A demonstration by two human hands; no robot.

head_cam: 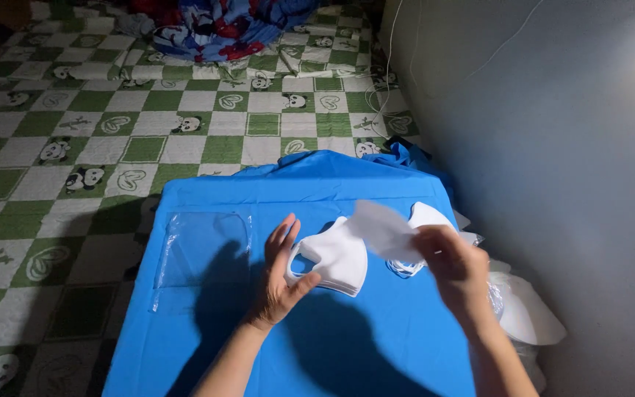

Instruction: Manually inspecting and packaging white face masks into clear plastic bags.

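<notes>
The left hand (279, 273), fingers spread, presses on a stack of white moulded fabric masks (336, 257) just right of it, while the right hand (456, 266) pinches one blurred white mask (382, 229), its fingertips hidden.

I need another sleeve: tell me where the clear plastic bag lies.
In the head view, the clear plastic bag lies flat on the blue cloth, left of the left hand.

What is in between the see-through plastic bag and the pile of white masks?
The left hand, resting on the blue cloth, lies between the clear bag and the mask stack, seen in the head view.
</notes>
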